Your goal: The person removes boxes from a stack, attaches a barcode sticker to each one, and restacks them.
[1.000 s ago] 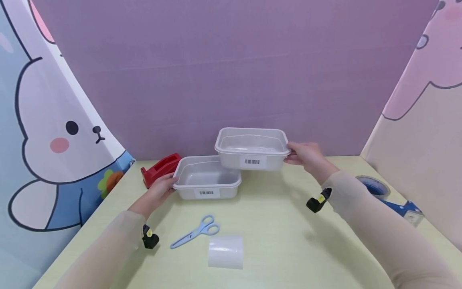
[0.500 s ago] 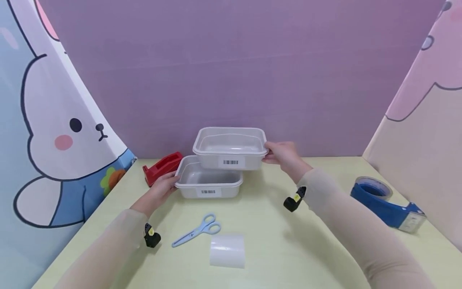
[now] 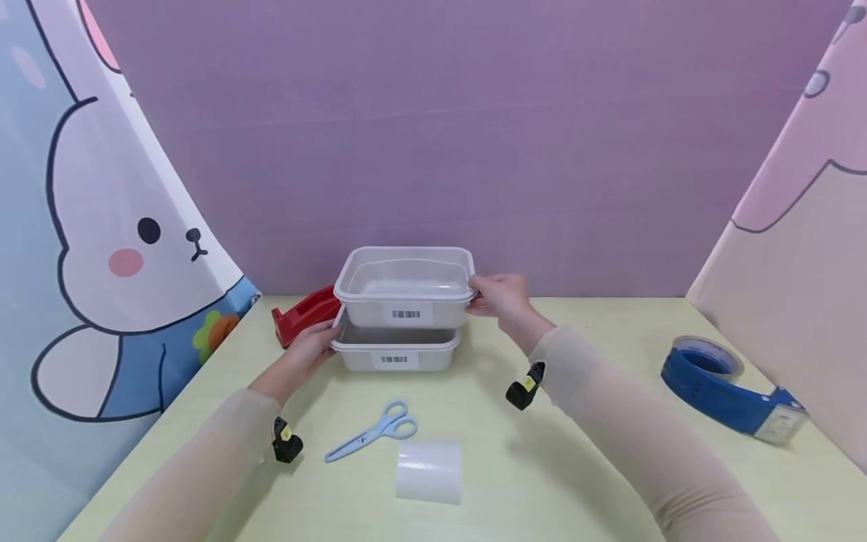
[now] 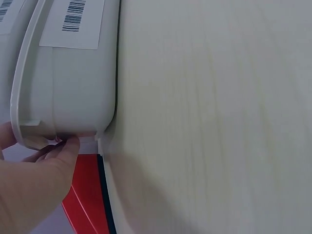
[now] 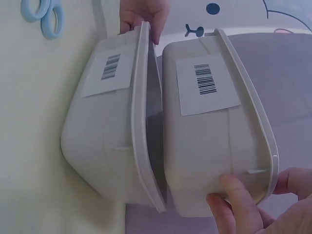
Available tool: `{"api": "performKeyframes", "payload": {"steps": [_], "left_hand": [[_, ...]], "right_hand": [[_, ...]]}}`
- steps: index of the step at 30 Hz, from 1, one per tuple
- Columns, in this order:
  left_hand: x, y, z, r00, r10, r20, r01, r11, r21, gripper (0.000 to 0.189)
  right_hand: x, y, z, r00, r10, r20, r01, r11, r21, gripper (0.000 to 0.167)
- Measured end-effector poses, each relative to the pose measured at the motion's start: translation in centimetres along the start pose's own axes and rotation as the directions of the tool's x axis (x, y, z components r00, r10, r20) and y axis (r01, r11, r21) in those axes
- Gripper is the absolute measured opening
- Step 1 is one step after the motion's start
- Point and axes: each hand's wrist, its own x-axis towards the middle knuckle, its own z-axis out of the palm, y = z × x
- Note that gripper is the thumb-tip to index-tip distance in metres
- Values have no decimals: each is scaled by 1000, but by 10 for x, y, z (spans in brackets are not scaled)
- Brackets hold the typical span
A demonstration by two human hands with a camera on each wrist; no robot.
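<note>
Two light grey plastic tubs with barcode labels are at the back middle of the table. The lower tub (image 3: 354,360) stands on the tabletop. My left hand (image 3: 301,357) grips its left end, the thumb at the rim and fingers against the outer wall in the left wrist view. Directly above it is the upper tub (image 3: 369,312), held at its right end by my right hand (image 3: 504,299). In the right wrist view the fingers (image 5: 241,207) press the upper tub's side below the rim. A narrow gap shows between this tub's base and the lower tub's rim.
Behind my left hand lies a red tape dispenser (image 3: 306,315). Light blue scissors (image 3: 372,433) and a shiny white piece (image 3: 429,472) are nearer the front. At the right is a blue tape dispenser (image 3: 725,395) with a tape roll. A purple wall (image 3: 474,150) rises behind.
My right hand has carried the upper tub leftward and then slightly down, from the lower tub's upper right to directly over it. My left hand has kept its grip on the lower tub.
</note>
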Motion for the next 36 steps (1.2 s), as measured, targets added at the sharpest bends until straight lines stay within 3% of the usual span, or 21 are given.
{"api": "performKeyframes", "payload": {"steps": [5,16,30,36], "left_hand": [[1,0,0,1000,-10,-14,9,999,-33,55],[-2,-2,-4,999,12,32,-6,983,-185,58],[-4,-6,-6,998,40,45,-33,989,-145,53],[-4,-8,-5,996,65,55,-58,990,-129,51]], "right_hand": [[-2,4,9,1000,5,6,-5,1000,0,35],[-6,17,15,1000,22,20,-21,999,-28,35],[-4,35,19,999,28,33,-28,1000,-8,34],[-3,37,18,999,39,29,-37,997,-75,30]]}}
